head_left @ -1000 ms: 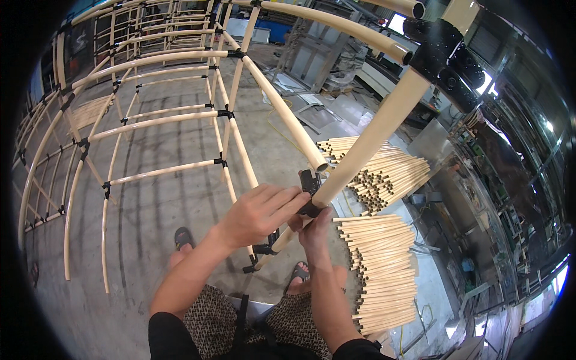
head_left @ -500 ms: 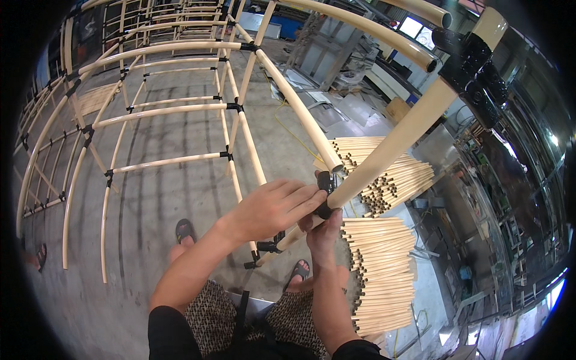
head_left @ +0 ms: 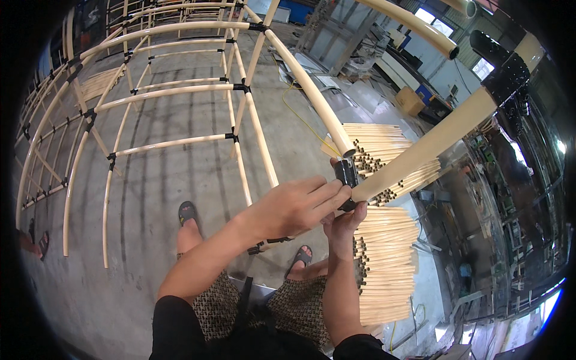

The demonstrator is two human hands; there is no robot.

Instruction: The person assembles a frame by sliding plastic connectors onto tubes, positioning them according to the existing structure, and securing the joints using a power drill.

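A thick cream pipe point(head_left: 429, 141) slants from the upper right down to my two hands. A black pipe joint point(head_left: 346, 174) sits around it at its near part. My left hand point(head_left: 297, 204) lies over the joint from the left, fingers bent onto it and partly hiding it. From below, my right hand point(head_left: 345, 227) grips the joint and the pipe beside it, thumb against the underside. Just above the joint ends another cream pipe point(head_left: 312, 96), its open end apart from it. Farther up the slanting pipe, a larger black joint point(head_left: 507, 78) is fixed.
A frame of cream pipes point(head_left: 171, 93) and black joints stands at the left. Stacks of cut cream pipes point(head_left: 387, 264) lie at the right, beyond my right arm. Metal racks point(head_left: 510, 240) line the right side; a cardboard box point(head_left: 410, 101) is farther back. Another person's foot point(head_left: 44, 245) shows at far left.
Both hands and the black joint have shifted slightly right and up in the picture. The view has also turned a little. My grip looks much the same.
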